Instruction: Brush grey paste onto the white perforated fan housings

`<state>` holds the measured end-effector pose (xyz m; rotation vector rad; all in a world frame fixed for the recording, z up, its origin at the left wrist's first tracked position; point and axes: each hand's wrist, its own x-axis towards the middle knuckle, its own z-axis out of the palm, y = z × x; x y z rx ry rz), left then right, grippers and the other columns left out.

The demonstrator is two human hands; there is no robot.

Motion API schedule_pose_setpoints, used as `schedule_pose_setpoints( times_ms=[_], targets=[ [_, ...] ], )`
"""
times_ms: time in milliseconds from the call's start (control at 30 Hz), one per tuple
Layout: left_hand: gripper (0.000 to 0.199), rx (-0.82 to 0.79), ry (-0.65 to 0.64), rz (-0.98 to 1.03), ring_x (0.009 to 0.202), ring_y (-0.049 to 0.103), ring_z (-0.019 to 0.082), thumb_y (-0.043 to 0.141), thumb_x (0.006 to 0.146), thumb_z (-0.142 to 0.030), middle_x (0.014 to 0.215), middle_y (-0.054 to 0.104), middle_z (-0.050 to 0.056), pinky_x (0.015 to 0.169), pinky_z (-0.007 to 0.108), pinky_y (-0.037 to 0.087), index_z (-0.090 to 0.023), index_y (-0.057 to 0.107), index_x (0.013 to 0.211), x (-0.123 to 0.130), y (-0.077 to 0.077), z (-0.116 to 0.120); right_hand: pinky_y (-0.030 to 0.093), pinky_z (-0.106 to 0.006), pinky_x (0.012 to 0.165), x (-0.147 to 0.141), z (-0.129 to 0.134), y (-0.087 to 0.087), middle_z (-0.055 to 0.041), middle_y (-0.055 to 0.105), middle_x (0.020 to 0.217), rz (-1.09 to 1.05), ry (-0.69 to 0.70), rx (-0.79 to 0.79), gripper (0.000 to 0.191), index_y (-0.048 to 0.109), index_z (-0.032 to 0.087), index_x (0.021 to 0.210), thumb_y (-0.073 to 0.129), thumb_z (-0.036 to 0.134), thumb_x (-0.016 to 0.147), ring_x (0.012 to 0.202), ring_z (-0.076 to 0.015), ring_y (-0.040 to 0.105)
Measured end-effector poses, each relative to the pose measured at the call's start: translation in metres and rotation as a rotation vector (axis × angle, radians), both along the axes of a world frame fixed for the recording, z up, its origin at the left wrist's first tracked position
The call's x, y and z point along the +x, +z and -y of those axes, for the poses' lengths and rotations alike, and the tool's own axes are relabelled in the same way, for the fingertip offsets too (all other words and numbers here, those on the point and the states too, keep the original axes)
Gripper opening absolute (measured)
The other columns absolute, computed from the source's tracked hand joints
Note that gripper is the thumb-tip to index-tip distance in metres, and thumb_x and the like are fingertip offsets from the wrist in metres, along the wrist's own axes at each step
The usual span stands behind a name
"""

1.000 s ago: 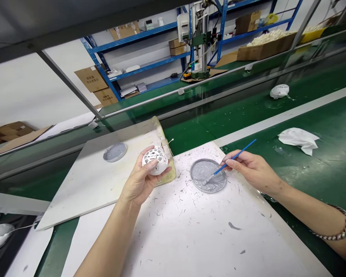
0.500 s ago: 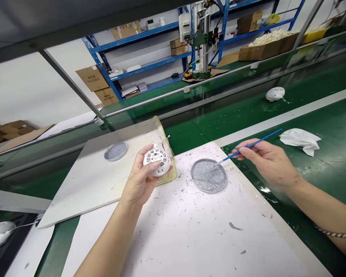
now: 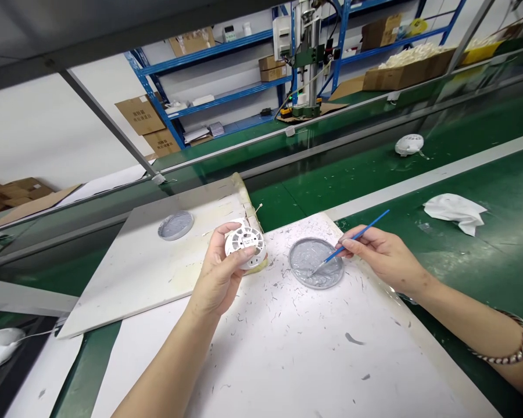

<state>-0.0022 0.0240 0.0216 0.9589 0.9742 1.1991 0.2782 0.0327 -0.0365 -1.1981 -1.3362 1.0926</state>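
Note:
My left hand is closed around a round white plastic housing with slots in a ring, its thumb lying across the front face. In my right hand a thin blue paintbrush is pinched between thumb and fingers. The brush tip rests in grey paste inside a shallow round dish, which sits on a white sheet speckled with grey smears. A short gap separates the housing from the dish.
A second grey-filled dish sits on a white board at left. On the green bench lie a crumpled white tissue and another white round unit. Behind a metal rail stand a drill-press-like machine and blue shelving.
The brush has moved left and down through the paste, my right hand shifting left with it. My left hand has carried the housing slightly to the right.

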Motion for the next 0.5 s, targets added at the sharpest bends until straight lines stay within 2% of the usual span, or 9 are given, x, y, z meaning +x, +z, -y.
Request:
schedule_pose_setpoints(
  times_ms=[100, 200, 367, 500],
  targets=[
    [0.046, -0.006, 0.007, 0.008, 0.079, 0.065, 0.015, 0.077, 0.068, -0.022, 0.093, 0.063, -0.002, 0.076, 0.035, 0.058, -0.029, 0.051, 0.106, 0.002, 0.002, 0.002, 0.060, -0.032, 0.071, 0.006, 0.000, 0.004, -0.0035, 0.071, 0.076, 0.091, 0.002, 0.085, 0.030, 0.068, 0.021, 0.080, 0.071, 0.051, 0.078, 0.072, -0.0189, 0.070],
    [0.048, -0.007, 0.022, 0.015, 0.080, 0.064, 0.016, 0.077, 0.068, -0.022, 0.095, 0.063, -0.001, 0.076, 0.036, 0.058, -0.029, 0.051, 0.108, 0.003, 0.004, 0.003, 0.060, -0.033, 0.073, 0.012, -0.003, 0.005, -0.0032, 0.071, 0.076, 0.096, -0.056, 0.085, 0.029, 0.069, 0.022, 0.081, 0.072, 0.051, 0.077, 0.074, -0.0195, 0.071],
    [0.062, -0.013, 0.043, -0.020, 0.085, 0.062, 0.015, 0.081, 0.064, -0.021, 0.095, 0.063, -0.001, 0.075, 0.029, 0.056, -0.032, 0.053, 0.119, 0.003, 0.000, 0.003, 0.059, -0.028, 0.072, 0.014, -0.010, 0.002, -0.0012, 0.071, 0.077, -0.213, -0.177, -0.076, 0.034, 0.069, 0.022, 0.079, 0.082, 0.050, 0.065, 0.073, -0.0164, 0.069],
    [0.054, 0.018, 0.018, -0.049, 0.083, 0.061, 0.014, 0.082, 0.064, -0.021, 0.092, 0.063, -0.002, 0.073, 0.026, 0.054, -0.030, 0.057, 0.111, 0.002, -0.003, 0.003, 0.059, -0.025, 0.067, 0.013, -0.015, -0.004, -0.0006, 0.071, 0.077, -0.360, -0.180, -0.178, 0.033, 0.068, 0.023, 0.078, 0.084, 0.048, 0.064, 0.074, -0.0153, 0.070]
  ],
)
